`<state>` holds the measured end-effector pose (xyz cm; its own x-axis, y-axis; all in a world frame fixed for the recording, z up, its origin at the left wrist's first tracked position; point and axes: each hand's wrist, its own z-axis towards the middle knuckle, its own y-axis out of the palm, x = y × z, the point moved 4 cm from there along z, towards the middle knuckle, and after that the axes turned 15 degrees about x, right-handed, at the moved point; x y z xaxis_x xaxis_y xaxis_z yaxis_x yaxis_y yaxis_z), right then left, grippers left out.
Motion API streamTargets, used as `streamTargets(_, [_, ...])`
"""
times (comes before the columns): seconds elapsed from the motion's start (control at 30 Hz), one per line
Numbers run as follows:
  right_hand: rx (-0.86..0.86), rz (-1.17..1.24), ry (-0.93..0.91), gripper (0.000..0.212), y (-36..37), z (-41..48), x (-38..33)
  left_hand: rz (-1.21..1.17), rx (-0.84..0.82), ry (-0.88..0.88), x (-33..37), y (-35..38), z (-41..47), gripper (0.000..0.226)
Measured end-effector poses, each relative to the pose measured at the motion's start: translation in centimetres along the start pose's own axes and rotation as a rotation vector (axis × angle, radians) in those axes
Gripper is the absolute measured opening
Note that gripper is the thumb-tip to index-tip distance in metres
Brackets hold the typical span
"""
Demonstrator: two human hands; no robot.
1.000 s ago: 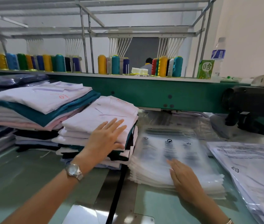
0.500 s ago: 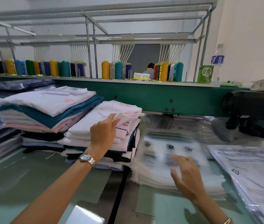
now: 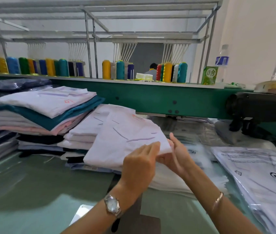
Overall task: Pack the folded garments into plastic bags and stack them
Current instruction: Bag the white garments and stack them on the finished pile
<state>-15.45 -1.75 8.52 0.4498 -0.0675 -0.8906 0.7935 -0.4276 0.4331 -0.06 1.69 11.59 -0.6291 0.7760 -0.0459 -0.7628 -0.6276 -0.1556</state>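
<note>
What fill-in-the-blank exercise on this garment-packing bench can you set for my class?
1. The left hand grips a folded ____ shirt, which the right hand touches.
2. The left wrist wears a ____; the right wears a bracelet.
3. The thread cones stand above a ____ beam.
4. The bags lie to the ____ of the shirt pile.
Missing words: white; watch; green; right.

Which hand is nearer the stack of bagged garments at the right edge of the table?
Right. The right hand is left of the bagged garments, over the empty bags; the left hand grips the folded white garment farther left.
</note>
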Motion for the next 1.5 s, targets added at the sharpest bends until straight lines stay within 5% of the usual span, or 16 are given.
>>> streamTargets(0.1, [-0.02,0.0,0.078,0.026,1.4,0.5,-0.1,-0.079,-0.096,-0.02,1.7,-0.4,-0.7,0.032])
streamTargets(0.23, [0.024,-0.141,-0.056,0.07,0.8,0.4,-0.3,-0.234,-0.367,-0.313,-0.5,-0.7,-1.2,0.049])
streamTargets(0.37, [-0.001,-0.362,-0.182,0.092,0.5,-0.5,-0.7,-0.063,-0.263,-0.562,-7.1,-2.0,-0.6,0.055])
streamTargets(0.43, [-0.004,-0.379,-0.214,0.092,0.4,-0.9,-0.8,0.039,-0.334,-0.845,-11.5,-2.4,-1.5,0.058])
streamTargets(0.53, [-0.011,-0.393,-0.239,0.093,0.0,-1.1,-0.7,-0.442,-0.435,-1.413,-14.6,-2.4,-3.8,0.059])
streamTargets(0.63, [0.014,-0.468,-0.256,0.087,-0.4,-1.3,-0.8,-0.671,-0.557,-1.532,-13.8,-2.3,-4.6,0.044])
streamTargets(0.77, [-0.02,-0.479,-0.236,0.073,-0.9,-2.0,-1.1,-0.749,-0.584,-1.462,-11.9,-1.6,-3.9,0.026])
streamTargets(0.97, [0.101,-0.737,-0.285,0.063,-2.2,-2.8,-1.6,-0.771,-0.668,-1.171,-5.7,0.0,-2.7,0.047])
streamTargets(1.13, [0.226,-0.948,-0.39,0.022,-2.7,-3.2,-2.4,-0.61,-0.774,-0.82,-0.6,2.0,-2.4,0.051])
streamTargets(1.3, [0.28,-1.04,-0.358,0.065,-4.2,-4.3,-2.8,-0.505,-0.845,-0.52,4.2,3.1,-2.8,0.064])
streamTargets(1.5, [0.388,-1.137,-0.453,0.03,-7.1,-4.3,-4.2,-0.51,-0.91,-0.4,7.4,2.9,-2.9,0.055])
